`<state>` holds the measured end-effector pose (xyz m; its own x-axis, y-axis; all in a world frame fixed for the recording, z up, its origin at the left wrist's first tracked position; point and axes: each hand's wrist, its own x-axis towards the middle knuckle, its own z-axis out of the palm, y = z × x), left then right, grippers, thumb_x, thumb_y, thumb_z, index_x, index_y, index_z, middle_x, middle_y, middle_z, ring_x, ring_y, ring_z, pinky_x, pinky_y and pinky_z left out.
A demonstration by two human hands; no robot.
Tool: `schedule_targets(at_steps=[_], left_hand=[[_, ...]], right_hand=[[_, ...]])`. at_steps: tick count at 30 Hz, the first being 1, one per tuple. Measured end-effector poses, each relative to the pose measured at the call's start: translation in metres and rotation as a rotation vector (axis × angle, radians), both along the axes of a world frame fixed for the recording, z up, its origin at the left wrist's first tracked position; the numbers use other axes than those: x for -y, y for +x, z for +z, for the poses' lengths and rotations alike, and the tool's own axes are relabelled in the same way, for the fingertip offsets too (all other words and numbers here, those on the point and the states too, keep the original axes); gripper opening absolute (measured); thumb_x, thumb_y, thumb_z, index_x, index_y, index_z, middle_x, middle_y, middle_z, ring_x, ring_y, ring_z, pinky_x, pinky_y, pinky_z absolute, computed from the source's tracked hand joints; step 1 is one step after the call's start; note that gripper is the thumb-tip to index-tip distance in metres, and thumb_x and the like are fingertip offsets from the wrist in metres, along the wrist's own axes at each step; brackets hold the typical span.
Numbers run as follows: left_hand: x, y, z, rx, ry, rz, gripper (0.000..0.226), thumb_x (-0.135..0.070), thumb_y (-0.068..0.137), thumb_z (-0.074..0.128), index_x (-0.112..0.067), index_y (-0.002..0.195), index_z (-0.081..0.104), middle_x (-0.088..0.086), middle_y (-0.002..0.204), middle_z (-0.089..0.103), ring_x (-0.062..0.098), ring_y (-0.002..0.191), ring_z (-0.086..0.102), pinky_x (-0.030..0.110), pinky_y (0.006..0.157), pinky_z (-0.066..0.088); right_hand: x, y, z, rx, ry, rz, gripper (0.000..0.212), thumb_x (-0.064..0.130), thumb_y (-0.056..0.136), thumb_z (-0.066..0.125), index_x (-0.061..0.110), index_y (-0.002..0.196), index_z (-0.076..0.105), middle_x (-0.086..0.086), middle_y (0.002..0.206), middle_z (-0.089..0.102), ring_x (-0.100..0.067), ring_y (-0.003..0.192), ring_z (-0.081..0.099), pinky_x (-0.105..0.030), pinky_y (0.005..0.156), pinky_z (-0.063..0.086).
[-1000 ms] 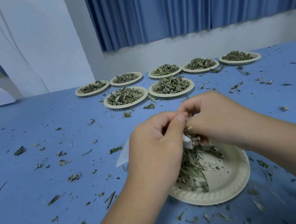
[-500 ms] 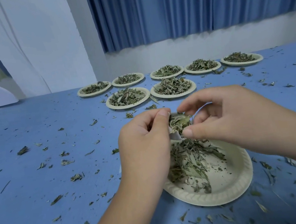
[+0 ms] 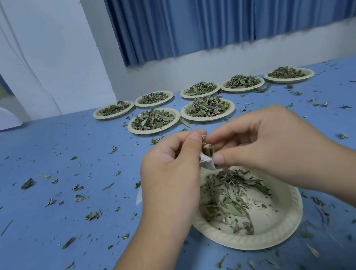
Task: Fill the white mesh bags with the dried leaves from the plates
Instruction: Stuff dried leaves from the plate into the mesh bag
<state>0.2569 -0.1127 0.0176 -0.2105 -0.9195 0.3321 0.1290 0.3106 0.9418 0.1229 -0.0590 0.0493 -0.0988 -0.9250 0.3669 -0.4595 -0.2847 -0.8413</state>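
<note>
Hands raised together over the far side of the near paper plate [image 3: 280,230]; left hand [image 3: 174,175] curled, back turned to the camera, thumb and forefinger pinching the top edge of the white mesh bag [image 3: 208,164]; right hand [image 3: 275,149] curled as well, thumb below and fingers above, pinching a small tuft of dried leaves [image 3: 207,149] right at the mouth of the bag, close against the left thumb tip; only a small white fold of the bag visible between the two hands, the rest hidden behind the left palm; how full, impossible to tell. Below, on the near plate, a loose heap of leaves [image 3: 229,199] gathered toward the left and far side; bare bottom speckled with crumbs toward the right and near side; left rim partly covered by the left wrist. Small white corner [image 3: 139,197] poking out just left of the left wrist, low by the table, too hidden to identify. Blue table [image 3: 48,237] strewn all over with leaf scraps [image 3: 27,183], large and small. Well apart from the hands, toward the far edge of the table, seven more plates heaped with leaves; back row of five [image 3: 201,95], front row of two [image 3: 155,130], rims close beside one another. Behind, a pale wall under a pleated blue curtain [image 3: 244,0]; white panel [image 3: 54,49] to the left of it.
</note>
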Motion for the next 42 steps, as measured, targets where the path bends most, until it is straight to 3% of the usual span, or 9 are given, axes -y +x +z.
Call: schedule_targets(at_steps=[5, 9, 15, 18, 24, 28, 31, 36, 42], left_hand=[[-0.004, -0.002, 0.002, -0.017, 0.019, -0.049, 0.023, -0.017, 0.094, 0.060, -0.019, 0.077, 0.076, -0.015, 0.042, 0.046, 0.000, 0.035, 0.037, 0.014, 0.042, 0.031], [-0.003, 0.001, 0.005, -0.089, 0.046, -0.083, 0.025, -0.014, 0.095, 0.057, -0.016, 0.078, 0.075, -0.013, 0.040, 0.042, 0.002, 0.033, 0.033, 0.014, 0.039, 0.030], [-0.001, 0.006, 0.008, -0.080, 0.040, -0.094, 0.022, -0.014, 0.094, 0.058, -0.016, 0.082, 0.075, -0.014, 0.043, 0.049, 0.001, 0.035, 0.038, 0.022, 0.045, 0.042], [0.000, 0.007, 0.008, 0.070, -0.087, 0.009, 0.023, -0.018, 0.092, 0.060, -0.023, 0.076, 0.075, -0.014, 0.047, 0.054, -0.001, 0.039, 0.042, 0.026, 0.052, 0.041], [-0.001, 0.007, 0.008, 0.103, -0.107, 0.005, 0.023, -0.017, 0.091, 0.061, -0.022, 0.074, 0.075, -0.010, 0.047, 0.058, -0.002, 0.038, 0.047, 0.010, 0.043, 0.036], [0.005, 0.010, 0.008, 0.068, -0.084, 0.099, 0.023, -0.020, 0.093, 0.061, -0.024, 0.075, 0.074, -0.016, 0.044, 0.051, -0.001, 0.040, 0.042, 0.037, 0.057, 0.051], [0.007, 0.011, 0.007, 0.048, -0.070, 0.146, 0.024, -0.022, 0.094, 0.060, -0.026, 0.074, 0.074, -0.018, 0.041, 0.046, 0.000, 0.039, 0.040, 0.030, 0.051, 0.038], [0.004, 0.007, 0.006, 0.053, -0.091, 0.129, 0.024, -0.021, 0.093, 0.061, -0.024, 0.072, 0.073, -0.016, 0.045, 0.051, -0.001, 0.042, 0.042, 0.016, 0.046, 0.036], [-0.005, 0.003, 0.008, 0.009, -0.047, -0.004, 0.024, -0.010, 0.092, 0.060, -0.016, 0.074, 0.074, -0.015, 0.043, 0.051, -0.003, 0.035, 0.045, 0.009, 0.041, 0.039]], right_hand=[[0.011, -0.004, 0.000, 0.034, -0.008, -0.085, 0.020, 0.014, 0.060, 0.086, 0.017, 0.070, 0.069, 0.003, 0.061, 0.065, -0.007, 0.055, 0.054, -0.019, 0.055, 0.046], [0.020, -0.010, -0.001, 0.070, 0.191, -0.046, 0.040, 0.038, 0.054, 0.083, 0.025, 0.090, 0.069, 0.008, 0.075, 0.061, -0.002, 0.056, 0.056, -0.014, 0.051, 0.044], [0.032, -0.006, -0.004, 0.302, 0.392, 0.233, 0.029, 0.023, 0.070, 0.076, 0.003, 0.092, 0.071, -0.008, 0.078, 0.065, -0.016, 0.065, 0.062, -0.020, 0.053, 0.050], [0.040, 0.004, -0.008, 0.201, 0.337, 0.062, 0.023, 0.003, 0.074, 0.071, -0.010, 0.092, 0.064, -0.009, 0.067, 0.064, -0.017, 0.056, 0.058, -0.021, 0.048, 0.048], [0.050, 0.020, -0.010, -0.246, 0.279, -0.204, 0.011, 0.007, 0.078, 0.056, 0.009, 0.068, 0.055, -0.004, 0.053, 0.054, -0.017, 0.042, 0.050, -0.024, 0.042, 0.038], [0.044, 0.004, -0.006, 0.140, 0.381, 0.126, 0.013, 0.017, 0.086, 0.069, 0.006, 0.092, 0.068, -0.008, 0.080, 0.068, -0.017, 0.069, 0.066, -0.025, 0.059, 0.053], [0.037, -0.008, 0.002, 0.317, 0.458, 0.315, 0.028, 0.026, 0.079, 0.067, 0.007, 0.099, 0.071, -0.008, 0.092, 0.071, -0.022, 0.084, 0.069, -0.027, 0.071, 0.056], [0.039, -0.003, 0.006, 0.129, 0.369, 0.093, 0.002, 0.009, 0.080, 0.073, 0.009, 0.078, 0.072, -0.007, 0.072, 0.067, -0.017, 0.064, 0.065, -0.022, 0.056, 0.054], [0.052, 0.016, 0.002, -0.220, 0.252, -0.166, 0.016, 0.001, 0.077, 0.056, 0.008, 0.063, 0.057, -0.002, 0.047, 0.049, -0.017, 0.045, 0.048, -0.024, 0.044, 0.043]])
